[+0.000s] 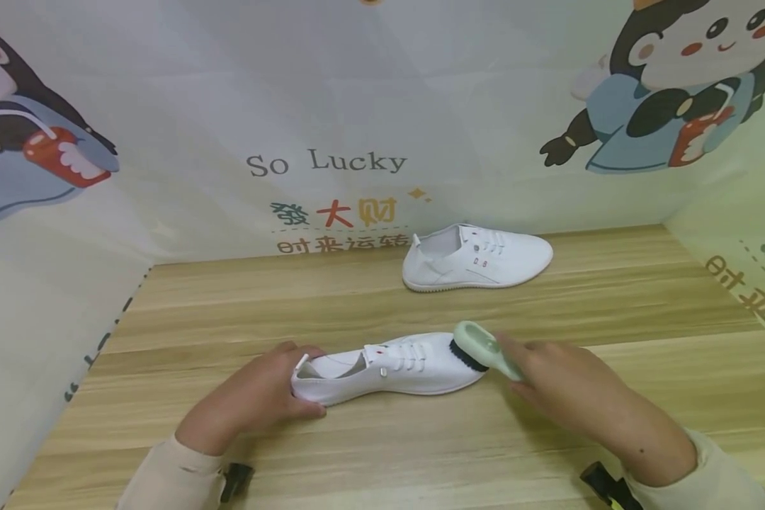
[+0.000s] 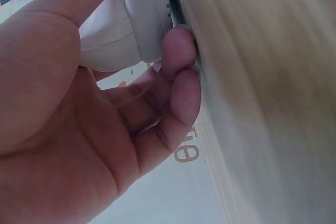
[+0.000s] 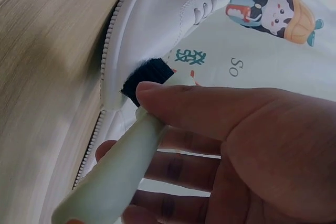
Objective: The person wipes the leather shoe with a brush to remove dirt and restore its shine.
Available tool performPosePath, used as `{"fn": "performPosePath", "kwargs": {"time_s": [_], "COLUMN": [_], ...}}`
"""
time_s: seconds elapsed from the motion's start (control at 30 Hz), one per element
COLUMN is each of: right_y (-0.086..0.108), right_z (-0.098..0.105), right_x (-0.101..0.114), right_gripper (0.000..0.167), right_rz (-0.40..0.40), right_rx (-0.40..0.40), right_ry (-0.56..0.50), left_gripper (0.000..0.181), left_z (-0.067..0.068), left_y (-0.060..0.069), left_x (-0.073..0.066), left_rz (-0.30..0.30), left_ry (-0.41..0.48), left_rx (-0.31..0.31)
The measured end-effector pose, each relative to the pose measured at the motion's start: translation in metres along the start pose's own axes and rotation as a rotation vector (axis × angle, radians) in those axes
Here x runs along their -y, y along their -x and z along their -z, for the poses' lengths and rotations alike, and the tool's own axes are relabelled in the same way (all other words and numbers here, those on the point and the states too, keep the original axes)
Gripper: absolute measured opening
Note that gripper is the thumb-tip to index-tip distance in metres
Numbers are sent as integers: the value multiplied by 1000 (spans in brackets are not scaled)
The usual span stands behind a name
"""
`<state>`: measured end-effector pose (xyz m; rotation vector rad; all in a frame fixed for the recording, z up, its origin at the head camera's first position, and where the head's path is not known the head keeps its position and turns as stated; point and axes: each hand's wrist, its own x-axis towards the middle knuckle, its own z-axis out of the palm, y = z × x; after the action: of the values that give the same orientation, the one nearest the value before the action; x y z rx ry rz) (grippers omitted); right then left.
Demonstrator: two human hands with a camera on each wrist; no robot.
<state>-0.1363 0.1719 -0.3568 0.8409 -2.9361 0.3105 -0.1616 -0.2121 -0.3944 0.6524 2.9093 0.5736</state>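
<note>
So there's this big pale wall sheet point(image 1: 197, 127) with cartoon figures and "So Lucky" printed on it, wrapping round a wood-grain tabletop point(image 1: 357, 453). Two white lace-up shoes on there, toes pointing right: the far white shoe point(image 1: 516, 258) sits upright just by the back wall, and the near white shoe point(image 1: 389, 377) is upright in front of the person. Their left hand point(image 1: 268, 389) has a grip round its heel. The right hand point(image 1: 561, 375) is grasping a pale green plastic brush point(image 1: 481, 345), black bristles point(image 1: 467, 356) right against the toe.
</note>
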Motion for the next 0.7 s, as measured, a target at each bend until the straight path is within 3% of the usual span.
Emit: {"fn": "performPosePath", "kwargs": {"time_s": [0.2, 0.7], "right_y": [2, -1], "right_z": [-2, 1], "right_x": [3, -3], "right_gripper": [66, 62], "right_rz": [15, -35], "right_rx": [-2, 22], "right_ry": [18, 8], "left_gripper": [66, 65], "left_z": [-3, 1], "left_y": [0, -2], "left_x": [0, -1], "left_rz": [-8, 22], "left_ry": [16, 28], "left_rx": [-14, 4]}}
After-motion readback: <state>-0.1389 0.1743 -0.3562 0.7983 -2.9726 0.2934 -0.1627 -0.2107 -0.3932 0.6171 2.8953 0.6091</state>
